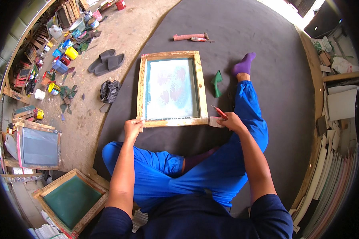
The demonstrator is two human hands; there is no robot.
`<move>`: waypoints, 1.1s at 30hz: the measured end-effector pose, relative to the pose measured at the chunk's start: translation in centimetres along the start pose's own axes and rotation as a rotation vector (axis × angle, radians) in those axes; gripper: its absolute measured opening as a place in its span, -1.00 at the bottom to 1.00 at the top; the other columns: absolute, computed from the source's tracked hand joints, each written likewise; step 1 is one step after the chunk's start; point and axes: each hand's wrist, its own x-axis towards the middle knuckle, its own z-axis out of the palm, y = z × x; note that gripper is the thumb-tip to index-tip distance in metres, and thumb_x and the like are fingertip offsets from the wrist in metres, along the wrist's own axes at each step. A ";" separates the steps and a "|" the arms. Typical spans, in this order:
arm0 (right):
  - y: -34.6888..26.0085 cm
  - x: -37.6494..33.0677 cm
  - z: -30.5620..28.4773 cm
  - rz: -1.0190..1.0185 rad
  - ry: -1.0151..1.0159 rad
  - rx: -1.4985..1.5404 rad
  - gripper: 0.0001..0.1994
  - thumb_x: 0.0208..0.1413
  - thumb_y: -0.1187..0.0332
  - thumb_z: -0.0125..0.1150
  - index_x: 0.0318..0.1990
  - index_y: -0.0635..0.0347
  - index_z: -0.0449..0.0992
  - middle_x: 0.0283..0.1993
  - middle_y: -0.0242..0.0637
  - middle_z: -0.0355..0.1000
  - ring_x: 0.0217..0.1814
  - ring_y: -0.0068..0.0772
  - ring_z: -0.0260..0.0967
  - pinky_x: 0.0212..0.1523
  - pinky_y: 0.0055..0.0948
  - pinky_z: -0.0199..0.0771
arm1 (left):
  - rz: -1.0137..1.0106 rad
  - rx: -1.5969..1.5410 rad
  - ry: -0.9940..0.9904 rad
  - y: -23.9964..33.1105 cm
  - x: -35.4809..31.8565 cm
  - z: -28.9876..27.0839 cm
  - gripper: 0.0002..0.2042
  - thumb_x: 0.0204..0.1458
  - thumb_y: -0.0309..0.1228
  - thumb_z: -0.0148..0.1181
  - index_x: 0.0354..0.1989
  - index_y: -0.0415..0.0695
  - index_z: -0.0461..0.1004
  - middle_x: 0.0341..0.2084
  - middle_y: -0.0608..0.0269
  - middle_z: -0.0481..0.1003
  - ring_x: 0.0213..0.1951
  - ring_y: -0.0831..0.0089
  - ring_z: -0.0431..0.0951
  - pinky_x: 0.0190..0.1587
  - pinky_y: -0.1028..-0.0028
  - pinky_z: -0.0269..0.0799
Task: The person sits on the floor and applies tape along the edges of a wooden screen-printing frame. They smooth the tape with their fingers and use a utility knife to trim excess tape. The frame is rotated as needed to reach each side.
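While the left hand pinches the near left corner of the framed screen, lying near the black sheet's left edge, the right hand closes around a red tool and pale card just beside its near right corner. Past the socked foot, the sheet spreads wide to its right edge. 2 sandals lie on the floor off its left edge.
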 end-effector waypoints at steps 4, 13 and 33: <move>1.3 -0.3 -1.9 -0.043 0.030 0.174 -0.60 0.06 0.19 0.48 -0.04 0.29 0.67 -0.29 -0.11 0.64 -0.22 -0.29 0.61 -0.10 -0.27 0.54 | 0.000 0.045 -0.004 -0.2 0.3 -0.9 -0.85 0.14 -0.46 0.38 -0.35 -0.32 0.68 -0.56 0.29 0.60 -0.54 0.64 0.49 -0.46 0.57 0.39; 2.2 9.5 -2.9 -0.098 0.716 0.175 -0.66 0.22 0.22 0.34 0.03 0.23 0.57 -0.18 0.07 0.61 -0.07 0.10 0.60 -0.06 -0.12 0.50 | 0.092 0.098 0.011 5.8 -1.9 -0.6 -0.86 0.18 -0.49 0.31 -0.29 -0.35 0.69 -0.51 0.30 0.63 -0.48 0.63 0.54 -0.36 0.56 0.45; -3.9 7.8 5.1 -0.595 0.321 0.023 -0.50 0.13 -0.03 0.40 0.06 0.16 0.63 0.09 -0.06 0.56 0.18 0.00 0.46 0.20 -0.08 0.44 | 0.420 0.232 0.017 16.2 -7.9 1.7 -0.88 0.05 -0.52 0.39 -0.29 -0.32 0.71 -0.46 0.03 0.70 -0.42 0.45 0.70 -0.34 0.46 0.55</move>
